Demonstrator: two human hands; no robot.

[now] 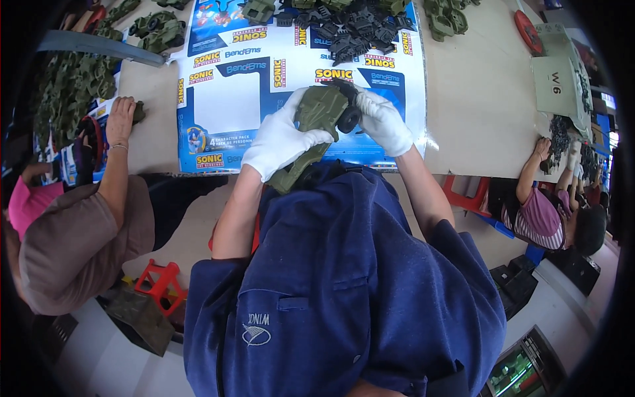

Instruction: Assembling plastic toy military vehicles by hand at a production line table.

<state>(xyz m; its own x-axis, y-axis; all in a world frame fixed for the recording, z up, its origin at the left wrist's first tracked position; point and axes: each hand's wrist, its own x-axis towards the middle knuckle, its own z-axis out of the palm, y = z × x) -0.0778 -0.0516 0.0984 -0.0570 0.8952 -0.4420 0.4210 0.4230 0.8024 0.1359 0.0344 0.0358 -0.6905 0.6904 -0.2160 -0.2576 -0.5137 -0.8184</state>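
Blue jacket (344, 278) nearest cam. Left hand (281, 142) clamps green toy truck (314, 126) steady w/ underside up; right hand (387, 122), at 3 o'clock, pinches black wheel (348, 119) against it.

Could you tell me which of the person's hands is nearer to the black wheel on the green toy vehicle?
The right. The right hand touches the black wheel with its fingers, while the left hand wraps the green toy vehicle body, farther along it from the wheel.
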